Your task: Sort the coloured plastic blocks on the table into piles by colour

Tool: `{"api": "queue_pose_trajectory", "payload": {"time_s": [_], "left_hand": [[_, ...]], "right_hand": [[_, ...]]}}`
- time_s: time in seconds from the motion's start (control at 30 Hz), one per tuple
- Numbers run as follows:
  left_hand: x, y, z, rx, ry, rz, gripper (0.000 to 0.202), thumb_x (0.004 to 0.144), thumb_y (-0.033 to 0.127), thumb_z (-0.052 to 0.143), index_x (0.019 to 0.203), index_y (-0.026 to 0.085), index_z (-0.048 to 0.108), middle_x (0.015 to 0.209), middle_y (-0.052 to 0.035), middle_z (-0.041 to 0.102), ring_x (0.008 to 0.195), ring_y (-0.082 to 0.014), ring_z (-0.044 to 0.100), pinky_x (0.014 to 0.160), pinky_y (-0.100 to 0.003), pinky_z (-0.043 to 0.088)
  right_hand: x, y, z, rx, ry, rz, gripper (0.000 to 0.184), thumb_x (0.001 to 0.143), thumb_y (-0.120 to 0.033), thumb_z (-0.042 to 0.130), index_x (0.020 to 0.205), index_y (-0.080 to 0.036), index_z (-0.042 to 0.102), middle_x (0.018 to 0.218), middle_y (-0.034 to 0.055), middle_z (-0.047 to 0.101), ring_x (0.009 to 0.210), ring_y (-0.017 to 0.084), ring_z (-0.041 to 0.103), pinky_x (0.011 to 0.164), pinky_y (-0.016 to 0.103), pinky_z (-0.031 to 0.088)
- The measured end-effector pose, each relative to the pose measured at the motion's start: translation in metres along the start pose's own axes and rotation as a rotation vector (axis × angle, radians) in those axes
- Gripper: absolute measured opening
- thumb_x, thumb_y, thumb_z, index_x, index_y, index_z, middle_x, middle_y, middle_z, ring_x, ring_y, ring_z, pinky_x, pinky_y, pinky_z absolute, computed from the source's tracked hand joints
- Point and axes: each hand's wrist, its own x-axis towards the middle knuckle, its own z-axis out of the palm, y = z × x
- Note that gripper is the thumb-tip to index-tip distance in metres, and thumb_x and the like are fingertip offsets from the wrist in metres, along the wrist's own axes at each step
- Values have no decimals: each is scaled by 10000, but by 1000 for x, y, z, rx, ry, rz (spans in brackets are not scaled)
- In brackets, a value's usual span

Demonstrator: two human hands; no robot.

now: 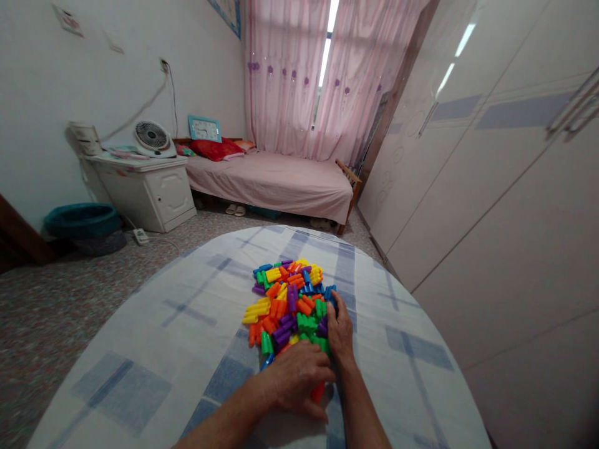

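Fingers of your right hand [341,328] curl along the right edge of the multicoloured plastic pieces [291,299] heaped on the cloth-covered table [187,355]; cannot tell whether they grip any. Your left hand [299,374] arches over the heap's near edge, an orange piece [317,393] showing beneath; grip unclear. Beyond: pink-covered bed [266,171], pink curtains [290,106]; fan [150,136] on white cabinet [171,194], left; pale wardrobe [468,249], right.

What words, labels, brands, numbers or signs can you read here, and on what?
None can be read.
Turquoise-framed board: marks too small and blurred.
Blue-edged wall picture: too blurred, and cut off by the picture's edge.
Coloured plastic pieces: no lettering visible.
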Motion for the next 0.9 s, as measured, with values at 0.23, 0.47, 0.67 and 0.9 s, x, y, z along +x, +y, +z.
{"api": "queue_pose_trajectory", "payload": {"time_s": [0.23,0.47,0.67,0.9], "left_hand": [[4,-8,11,127,35,-68,219,691,377,689,803,201,622,810,-29,611,812,-174,562,697,-288,415],[-13,-41,-29,142,645,-281,219,838,325,561,1009,205,625,1034,-80,640,985,-200,567,868,-350,454],[-50,-95,-46,115,931,-701,280,858,368,489,1017,198,645,1121,-97,600,1087,-237,531,984,-425,418],[-64,-121,-25,-220,916,-909,455,877,445,391,1181,169,589,1312,-116,517,1261,-242,439,1097,-440,306]], "right_hand": [[1,4,-1,13,19,-27,488,839,-441,428,1237,-189,554,1272,78,570,1174,213,508,1040,392,338],[0,0,-1,22,18,-45,489,821,-432,453,1217,-167,562,1260,99,575,1166,223,511,1028,399,348],[2,-2,-5,95,23,-22,506,825,-436,455,1249,-167,520,1262,102,569,1145,215,529,998,382,380],[0,-1,1,-86,39,-12,576,785,-435,480,1281,-145,504,1286,128,547,1178,256,500,1028,427,345]]}}
